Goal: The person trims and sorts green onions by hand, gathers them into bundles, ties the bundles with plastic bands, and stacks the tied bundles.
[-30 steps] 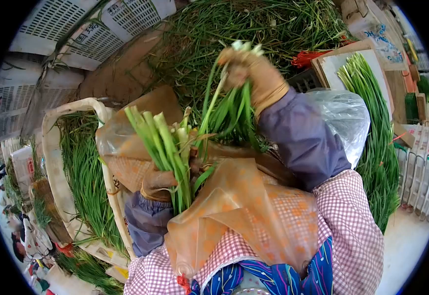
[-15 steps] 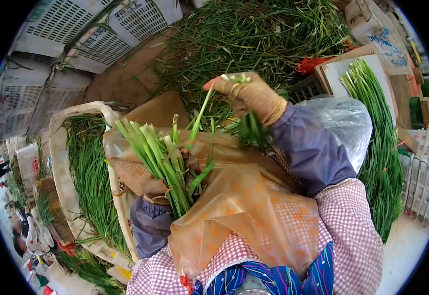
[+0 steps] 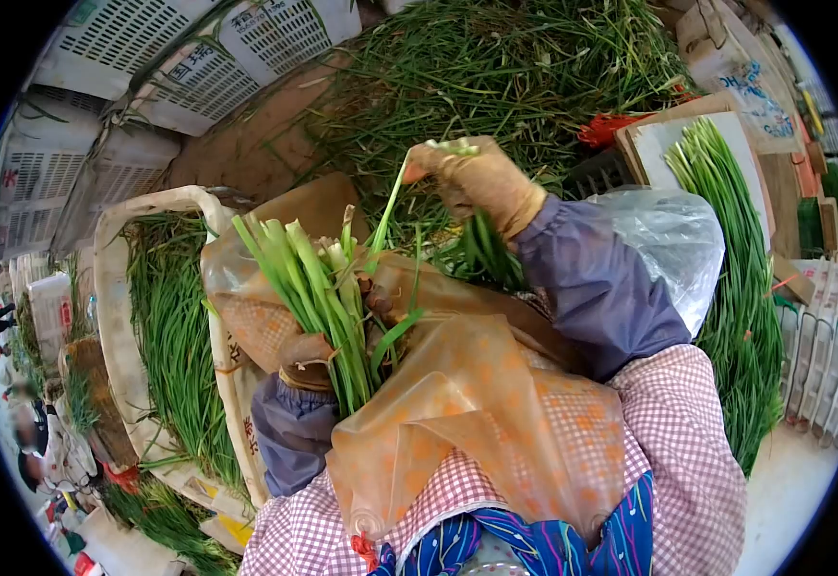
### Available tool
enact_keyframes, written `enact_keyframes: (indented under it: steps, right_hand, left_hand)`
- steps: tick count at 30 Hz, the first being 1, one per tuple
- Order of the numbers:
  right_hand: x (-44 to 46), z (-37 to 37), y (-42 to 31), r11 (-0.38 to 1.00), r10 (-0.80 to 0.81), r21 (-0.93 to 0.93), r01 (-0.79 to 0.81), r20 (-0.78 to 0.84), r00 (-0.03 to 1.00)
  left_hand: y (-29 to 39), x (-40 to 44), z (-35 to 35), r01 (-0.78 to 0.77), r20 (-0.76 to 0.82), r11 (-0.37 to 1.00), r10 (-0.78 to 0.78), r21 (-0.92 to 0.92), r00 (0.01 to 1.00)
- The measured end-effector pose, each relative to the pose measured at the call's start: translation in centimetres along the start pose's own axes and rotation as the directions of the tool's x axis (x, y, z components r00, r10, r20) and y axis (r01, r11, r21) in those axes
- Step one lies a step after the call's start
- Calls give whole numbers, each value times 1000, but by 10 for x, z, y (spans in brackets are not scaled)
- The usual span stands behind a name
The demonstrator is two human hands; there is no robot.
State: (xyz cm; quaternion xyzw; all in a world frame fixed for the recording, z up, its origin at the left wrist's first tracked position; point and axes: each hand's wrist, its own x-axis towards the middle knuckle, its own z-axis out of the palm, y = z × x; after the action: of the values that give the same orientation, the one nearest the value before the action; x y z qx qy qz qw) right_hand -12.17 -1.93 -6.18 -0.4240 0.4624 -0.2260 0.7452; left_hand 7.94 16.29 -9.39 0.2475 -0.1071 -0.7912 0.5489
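Note:
My left hand [image 3: 306, 355], in a worn brown glove, is closed round a thick bunch of garlic chives [image 3: 318, 278] over my lap, pale ends up. Part of that hand is hidden behind the stalks. My right hand [image 3: 486, 182], also gloved, with a bare fingertip showing, is raised to the right of the bunch. It is closed on a smaller bundle of garlic chives [image 3: 486, 252], pale ends above the fist and green leaves hanging below. A single stalk [image 3: 392, 213] runs from its fingertips down toward the left-hand bunch. A translucent orange-patterned plastic apron [image 3: 477, 394] covers my lap.
Loose green leaves [image 3: 505, 77] lie heaped ahead. To my left stands a white basket [image 3: 112, 298] of chives, with white plastic crates [image 3: 179, 86] behind it. On my right, long chives [image 3: 736, 288] lie by a clear plastic bag [image 3: 673, 245]. People [image 3: 54, 446] are at far left.
My right hand has shifted slightly left, and the stalk at its fingertips still slants down to the bunch. My left hand stays closed on its bunch, almost in place.

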Motion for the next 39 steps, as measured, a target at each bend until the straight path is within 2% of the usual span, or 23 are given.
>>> enact_keyframes:
  steps: [3, 5, 6, 7, 8, 9, 10, 11, 13, 14, 15, 17, 19, 20, 21, 23, 25, 26, 29, 33, 34, 37, 39]
  right_hand:
    - [8, 15, 8, 988, -56, 149, 40, 102, 993]
    - [14, 12, 9, 975, -162, 153, 158, 18, 987]
    - [12, 7, -6, 967, -256, -9, 256, -79, 963]
    - [19, -14, -13, 863, -464, -279, 422, -106, 879]
    - [28, -40, -23, 848, -519, -275, 453, -261, 814]
    - [37, -66, -34, 830, -558, -283, 481, -407, 723]
    - [46, -103, -39, 792, -601, -222, 569, -448, 661]
    - [39, -113, -50, 718, -656, -225, 658, -534, 533]
    - [14, -97, -69, 660, -741, -308, 685, -418, 526]
    - [1, -81, -69, 672, -740, -300, 677, -258, 621]
    - [-11, -61, -66, 683, -716, -295, 668, -92, 692]
    - [-21, -24, -51, 733, -597, -347, 586, 85, 797]
    - [-17, 5, -33, 761, -489, -322, 564, 287, 824]
    - [-21, 18, -31, 913, -329, -134, 385, 315, 890]
    - [-23, 27, -30, 986, -168, 49, 161, 375, 911]
    - [-16, 32, -21, 983, -183, 101, 155, 408, 894]
    - [-18, 34, -18, 965, -226, 198, 169, 319, 920]
    - [-14, 26, -18, 964, -254, 161, 211, 321, 912]
    - [-4, -3, -24, 963, -231, 172, 207, 133, 964]
    - [6, -41, -26, 946, -296, 142, 290, 25, 955]
    - [10, -51, -27, 931, -316, 169, 324, -74, 946]
    - [20, -86, -38, 848, -443, 141, 510, -337, 831]
    - [29, -110, -45, 789, -520, -13, 614, -547, 656]
  left_hand:
    - [-2, -2, 0, -2, -11, 1000, 2, 22, 1000]
    - [-2, -4, 0, -24, 30, 999, 23, 42, 999]
    - [-2, -4, 0, -43, 64, 998, 39, 49, 997]
    - [-2, -4, -1, -61, 97, 997, 56, 54, 994]
    - [-5, -8, -2, -74, -24, 990, 78, 120, 997]
    - [-2, -7, -5, -70, 17, 992, 69, 109, 997]
    - [1, -6, -9, -65, 58, 993, 60, 100, 997]
    - [4, -5, -13, -59, 99, 994, 50, 90, 994]
    - [4, 4, 10, -116, 59, 992, 118, -44, 991]
    - [6, 10, 29, -142, 23, 987, 144, -74, 989]
    - [7, 17, 48, -170, -13, 980, 169, -102, 985]
    - [10, 25, 59, -58, 67, 995, 63, -82, 996]
    - [10, 25, 54, -18, 82, 998, 22, -61, 996]
    - [10, 23, 46, -8, 84, 998, 13, -64, 996]
    - [9, 19, 37, -1, 83, 997, 7, -75, 997]
    - [9, 12, 17, -16, 65, 994, 23, -108, 998]
    - [8, 4, 2, -35, 47, 989, 42, -141, 998]
    - [8, 1, -2, -39, 47, 987, 46, -153, 998]
    - [7, 0, -1, -77, 15, 983, 81, -168, 997]
    - [7, 2, 11, -29, 21, 961, 36, -277, 999]
    - [8, 4, 16, -38, 35, 954, 51, -296, 998]
    - [7, -4, 15, -137, 18, 945, 149, -297, 989]
    - [9, -3, 16, -255, -33, 948, 253, -189, 967]
